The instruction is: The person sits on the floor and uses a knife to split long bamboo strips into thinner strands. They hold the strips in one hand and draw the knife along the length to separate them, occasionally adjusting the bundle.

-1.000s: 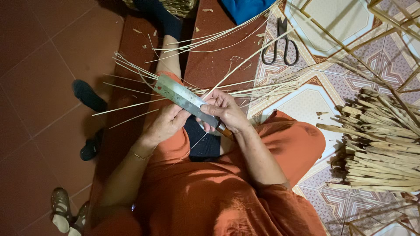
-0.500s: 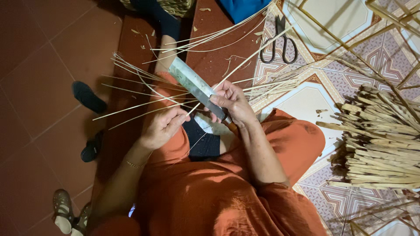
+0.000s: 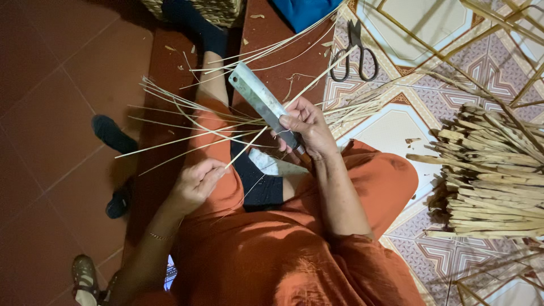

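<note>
thin pale strip (image 3: 249, 144) pinched at its near end between thumb and fingers of the left hand (image 3: 195, 184), slanting up and away to the right, across the flat steel blade and on toward the scissors. left hand closed on that strip, held above the left thigh in orange cloth (image 3: 226, 249). broad knife (image 3: 263, 105) gripped by the right hand (image 3: 309, 130), fingers wrapped shut around the handle end, blade pointing up and to the left, a small hole near its tip. blade and strip crossing just in front of the right hand's fingers; cannot tell whether the edge is in the strip or only against it.

around the hands, a loose fan of more thin strips (image 3: 187, 122) spread over the outstretched left leg and the red-brown bench (image 3: 277, 62), reaching left over the red tiled floor (image 3: 51, 113). dark sock (image 3: 195, 22) on the foot at the far end of the leg, next to a woven basket (image 3: 209, 7) at the top edge.

black-handled scissors (image 3: 354, 54) lying on the patterned mat (image 3: 430, 34), well apart from the right hand. thick bundle of split stalks (image 3: 493, 175) heaped at the right on the same mat. dark sandals (image 3: 116, 164) on the floor to the left, brown shoe (image 3: 85, 275) at the bottom left corner.
</note>
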